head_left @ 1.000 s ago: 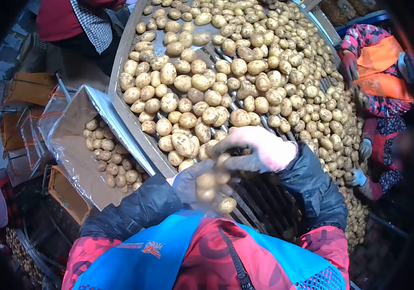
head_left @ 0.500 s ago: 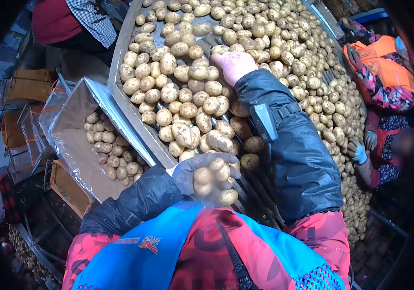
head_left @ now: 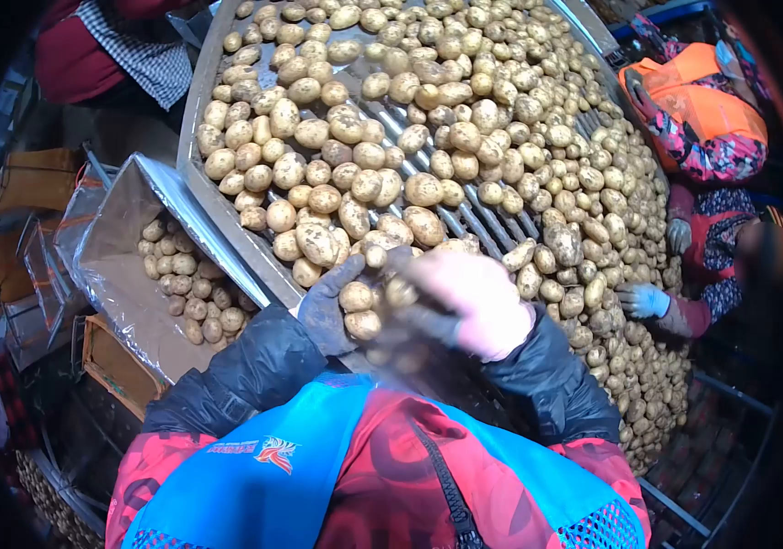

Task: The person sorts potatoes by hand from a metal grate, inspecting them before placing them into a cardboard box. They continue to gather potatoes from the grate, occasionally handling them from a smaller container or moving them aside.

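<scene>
My left hand [head_left: 324, 309], in a grey glove, cups a few potatoes [head_left: 360, 323] against its palm at the near edge of the sorting table. My right hand [head_left: 478, 297], in a pale pink glove with darker fingers, is close beside it on the right. Motion smears its fingers, so I cannot make out whether they grip anything. A potato [head_left: 401, 292] shows blurred between the two hands. Just beyond them, many loose potatoes [head_left: 423, 189] lie over the metal bars [head_left: 483, 210] of the table.
A lined box [head_left: 117, 265] partly filled with potatoes stands to the left, beside the table's raised metal rim [head_left: 192, 137]. Along the right side are a person in an orange vest [head_left: 707, 105] and a co-worker's blue-gloved hand [head_left: 643, 300]. Another person's maroon sleeve [head_left: 76, 55] is at the upper left.
My right hand has come back from the potatoes farther up the table to beside my left hand. Bars show where it was. My left hand has shifted slightly left, still holding potatoes.
</scene>
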`<state>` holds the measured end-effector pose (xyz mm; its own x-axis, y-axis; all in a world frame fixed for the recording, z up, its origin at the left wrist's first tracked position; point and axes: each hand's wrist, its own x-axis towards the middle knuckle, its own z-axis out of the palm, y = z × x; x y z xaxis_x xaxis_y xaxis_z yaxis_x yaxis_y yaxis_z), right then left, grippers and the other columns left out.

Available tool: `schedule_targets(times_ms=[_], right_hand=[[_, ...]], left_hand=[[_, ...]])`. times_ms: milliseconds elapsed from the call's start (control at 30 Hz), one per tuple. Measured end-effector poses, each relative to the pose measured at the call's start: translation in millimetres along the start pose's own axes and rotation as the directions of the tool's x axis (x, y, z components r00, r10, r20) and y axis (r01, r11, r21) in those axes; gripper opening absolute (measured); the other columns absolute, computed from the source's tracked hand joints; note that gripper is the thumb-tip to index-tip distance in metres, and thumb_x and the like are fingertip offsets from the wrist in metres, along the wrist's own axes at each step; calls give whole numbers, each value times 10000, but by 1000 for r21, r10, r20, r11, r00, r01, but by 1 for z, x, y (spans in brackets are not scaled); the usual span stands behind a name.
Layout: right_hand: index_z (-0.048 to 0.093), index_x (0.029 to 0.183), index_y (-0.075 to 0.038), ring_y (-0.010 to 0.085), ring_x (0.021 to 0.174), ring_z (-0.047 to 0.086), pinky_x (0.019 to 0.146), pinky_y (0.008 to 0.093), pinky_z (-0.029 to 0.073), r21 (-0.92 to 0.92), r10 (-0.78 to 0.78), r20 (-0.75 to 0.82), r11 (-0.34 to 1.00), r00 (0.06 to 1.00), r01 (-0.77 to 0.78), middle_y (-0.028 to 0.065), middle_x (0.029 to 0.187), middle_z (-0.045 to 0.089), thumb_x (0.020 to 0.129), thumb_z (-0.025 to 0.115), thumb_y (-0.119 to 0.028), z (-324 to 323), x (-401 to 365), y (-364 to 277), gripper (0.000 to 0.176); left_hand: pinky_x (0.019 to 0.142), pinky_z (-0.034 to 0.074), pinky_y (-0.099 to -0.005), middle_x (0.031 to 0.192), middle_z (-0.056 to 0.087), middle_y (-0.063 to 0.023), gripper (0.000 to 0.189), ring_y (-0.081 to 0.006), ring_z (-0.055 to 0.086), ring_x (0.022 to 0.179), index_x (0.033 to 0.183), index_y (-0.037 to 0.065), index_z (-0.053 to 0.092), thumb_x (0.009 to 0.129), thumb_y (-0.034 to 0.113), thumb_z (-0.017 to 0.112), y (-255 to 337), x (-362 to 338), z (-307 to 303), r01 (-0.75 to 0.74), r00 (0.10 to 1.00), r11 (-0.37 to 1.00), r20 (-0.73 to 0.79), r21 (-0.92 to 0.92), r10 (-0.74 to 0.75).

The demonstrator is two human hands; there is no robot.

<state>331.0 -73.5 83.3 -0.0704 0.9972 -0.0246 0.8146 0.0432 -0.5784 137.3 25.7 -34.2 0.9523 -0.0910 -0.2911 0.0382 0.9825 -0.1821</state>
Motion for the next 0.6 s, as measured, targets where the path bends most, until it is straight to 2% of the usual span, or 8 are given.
schedule_targets(times_ms=[67,167,200,233,300,367,433,600], right_hand=[[623,1276,-86,297,825,668,671,379,535,-132,-9,150,991,989,29,96,955,657,874,705,-308,4,1,-16,466],[605,1241,-71,306,727,636,614,432,510,-2,-122,-104,992,987,123,100,835,616,831,737,-316,-3,10,-3,496],[618,1246,-65,321,770,649,661,435,516,30,-111,-179,992,978,118,115,866,642,827,760,-319,-6,14,11,510],[651,1210,-69,325,810,662,688,431,523,-9,-51,-303,999,952,51,130,887,657,830,760,-288,-9,24,24,452],[673,1171,-78,337,869,663,750,440,530,-68,77,-406,991,911,-114,138,932,667,872,707,-261,-7,51,68,352],[662,1184,-99,335,905,665,799,436,525,-304,211,-278,906,937,-294,138,963,670,899,661,-242,-6,93,100,320],[662,1096,-103,326,930,682,794,442,541,-555,242,-141,783,960,-280,137,964,684,873,627,-181,10,139,132,239],[732,1093,-40,334,1012,723,840,461,579,-590,475,-17,706,880,-393,211,1074,730,930,513,-122,27,202,134,285]], left_hand=[[1114,445,-494,1494,481,-164,616,-311,522,1333,1558,113,338,1050,448,434,-1,-3,17,-4,1000,999,4,43,3],[1127,437,-449,1513,463,-162,629,-299,502,1355,1557,98,333,1058,478,382,1,-3,12,-13,999,999,42,-37,14],[1135,410,-523,1549,393,-176,672,-378,451,1378,1575,115,285,1046,517,381,3,-2,6,4,1000,992,-20,126,-2],[1143,383,-597,1586,323,-189,716,-458,399,1400,1592,131,238,1033,556,380,4,-2,2,28,996,959,-85,282,-4],[1189,312,-590,1573,324,-234,719,-448,367,1424,1582,114,265,1028,556,390,-2,0,7,4,1000,995,-11,95,-3],[1198,299,-582,1571,316,-265,707,-444,335,1446,1574,96,282,1032,536,394,-2,2,8,-14,1000,975,18,224,10],[1200,291,-583,1570,316,-274,703,-448,331,1449,1571,92,287,1032,532,392,-3,1,12,-26,999,972,30,235,19],[1132,363,-590,1527,411,-244,642,-422,457,1357,1549,92,350,1035,465,438,-4,0,13,48,996,999,74,15,-49]])
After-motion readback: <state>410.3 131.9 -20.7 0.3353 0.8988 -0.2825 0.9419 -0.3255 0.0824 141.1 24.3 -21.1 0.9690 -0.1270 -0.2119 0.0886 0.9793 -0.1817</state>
